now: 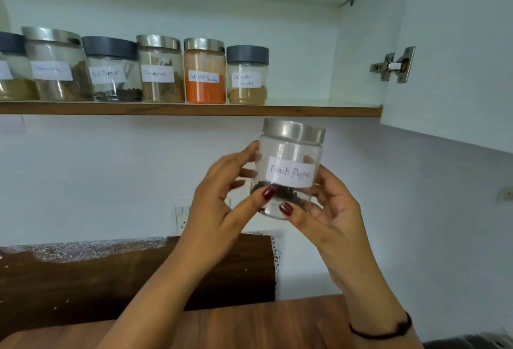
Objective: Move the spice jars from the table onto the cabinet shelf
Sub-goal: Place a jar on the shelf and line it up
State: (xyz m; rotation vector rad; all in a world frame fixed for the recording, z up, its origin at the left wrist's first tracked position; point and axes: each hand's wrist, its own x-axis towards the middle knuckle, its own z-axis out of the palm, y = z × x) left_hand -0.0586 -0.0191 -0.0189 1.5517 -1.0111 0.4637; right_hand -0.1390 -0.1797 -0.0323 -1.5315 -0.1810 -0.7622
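Both hands are up on a clear jar (288, 168) labelled Black Pepper, silver lid, a few peppercorns in the bottom: left hand (219, 204) wrapped round its left side, right hand (330, 210) cupping it from below on the right, thumbs on the front. It's in the air just under the cabinet shelf (191, 110), tilted a bit, and six labelled jars (155, 71) already sit in a row up there

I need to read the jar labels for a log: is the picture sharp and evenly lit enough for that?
Head view: light is soft and even, no harsh glare; the held jar reads "Black Pepper" clearly between the left hand and right hand; labels on the shelf soften leftward, the far-left ones smeared; wide-angle curvature bends the frame edges.
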